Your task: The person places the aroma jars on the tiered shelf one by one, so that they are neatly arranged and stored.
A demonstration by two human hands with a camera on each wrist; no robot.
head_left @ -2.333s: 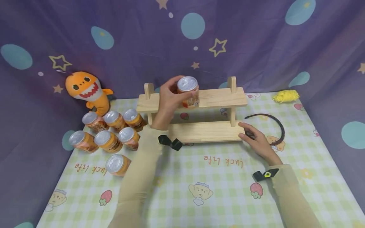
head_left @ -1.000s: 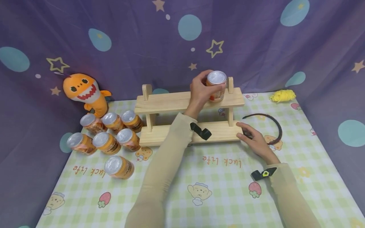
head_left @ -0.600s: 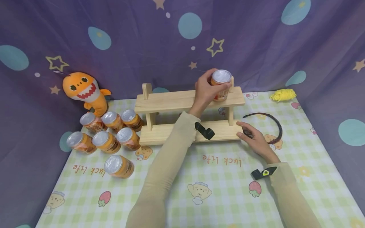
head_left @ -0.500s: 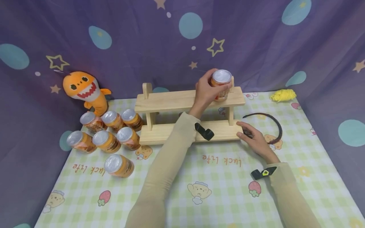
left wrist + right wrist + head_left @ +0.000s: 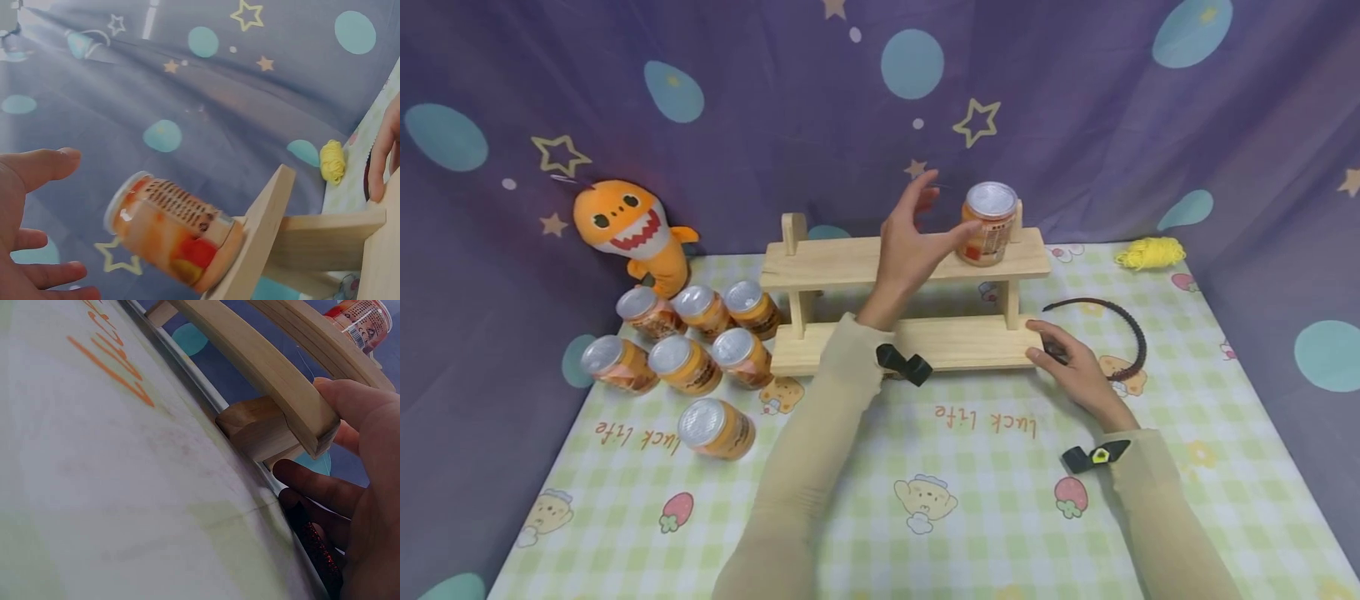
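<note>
A clear-lidded can with an orange label [image 5: 988, 237] stands upright at the right end of the top tier of a two-tier wooden shelf [image 5: 955, 343]. My left hand [image 5: 906, 250] is just left of the can, thumb and fingers spread apart. In the left wrist view a gap shows between that hand and the can [image 5: 178, 231]. My right hand [image 5: 1075, 371] pinches the right end of the lower tier. The right wrist view has the thumb of this hand [image 5: 378, 444] on the wooden board [image 5: 275, 375], with the other fingers partly hidden.
Several similar cans [image 5: 685, 367] stand at the left, with one can [image 5: 717, 429] nearer the front. An orange shark plush [image 5: 632, 229] sits behind them. A dark headband [image 5: 1135, 333] and a yellow yarn bundle [image 5: 1150, 253] lie at the right. A purple curtain [image 5: 760, 125] hangs behind.
My left hand has carried the can rightward along the top tier, let go of it and drawn back to the left. My right hand keeps its grip on the lower tier's end.
</note>
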